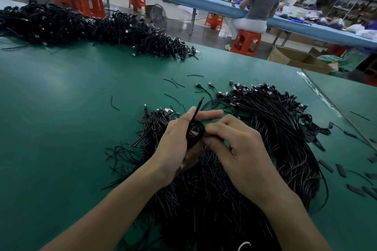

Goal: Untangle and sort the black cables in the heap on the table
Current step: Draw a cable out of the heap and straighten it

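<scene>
Wiry black heap, one coiled cable

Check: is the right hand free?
No, the right hand pinches the coiled cable that the left hand also holds.

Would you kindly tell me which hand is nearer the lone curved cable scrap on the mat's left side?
Left. The left hand sits right of the scrap, gripping a coiled cable; the right hand lies farther right, beyond that coil.
</scene>
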Demonstrator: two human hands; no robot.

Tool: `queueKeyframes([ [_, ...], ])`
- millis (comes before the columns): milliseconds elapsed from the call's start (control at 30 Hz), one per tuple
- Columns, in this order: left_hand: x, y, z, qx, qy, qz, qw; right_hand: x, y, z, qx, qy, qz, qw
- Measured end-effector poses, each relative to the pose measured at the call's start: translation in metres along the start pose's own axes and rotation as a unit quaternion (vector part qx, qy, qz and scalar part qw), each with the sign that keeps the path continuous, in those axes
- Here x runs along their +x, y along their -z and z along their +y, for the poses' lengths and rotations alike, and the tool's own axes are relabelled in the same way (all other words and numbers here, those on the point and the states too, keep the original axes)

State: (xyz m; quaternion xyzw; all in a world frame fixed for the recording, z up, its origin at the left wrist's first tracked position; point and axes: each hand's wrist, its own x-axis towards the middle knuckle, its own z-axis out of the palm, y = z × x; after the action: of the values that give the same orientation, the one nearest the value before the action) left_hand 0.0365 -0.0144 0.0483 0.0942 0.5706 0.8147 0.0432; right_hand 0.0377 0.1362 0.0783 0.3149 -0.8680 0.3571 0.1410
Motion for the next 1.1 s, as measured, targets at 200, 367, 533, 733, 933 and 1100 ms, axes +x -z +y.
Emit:
queueKeyframes([
  [200, 0.005, -0.001, -0.001, 0.011, 0.07, 0.081, 0.994, -0.007, -0.001, 0.006, -0.109, 0.086, 0.036, 0.99],
  [367, 0.007, -0.002, -0.005, 0.049, 0.134, 0.077, 0.987, -0.007, 0.0, 0.003, -0.272, 0.206, 0.029, 0.94],
  [533, 0.004, 0.002, -0.004, 0.07, 0.246, -0.033, 0.966, 0.003, 0.009, -0.002, -0.241, 0.224, -0.069, 0.942],
  [733, 0.004, 0.006, -0.006, -0.041, 0.298, -0.076, 0.951, -0.003, 0.006, 0.0, -0.119, 0.088, -0.071, 0.986],
  [933, -0.002, 0.021, -0.001, -0.02, 0.247, -0.233, 0.94, -0.006, 0.008, 0.003, 0.001, -0.015, -0.072, 0.997],
  [1100, -0.005, 0.018, 0.0, 0.13, 0.21, -0.269, 0.931, -0.006, 0.011, 0.002, -0.018, -0.024, -0.127, 0.991],
])
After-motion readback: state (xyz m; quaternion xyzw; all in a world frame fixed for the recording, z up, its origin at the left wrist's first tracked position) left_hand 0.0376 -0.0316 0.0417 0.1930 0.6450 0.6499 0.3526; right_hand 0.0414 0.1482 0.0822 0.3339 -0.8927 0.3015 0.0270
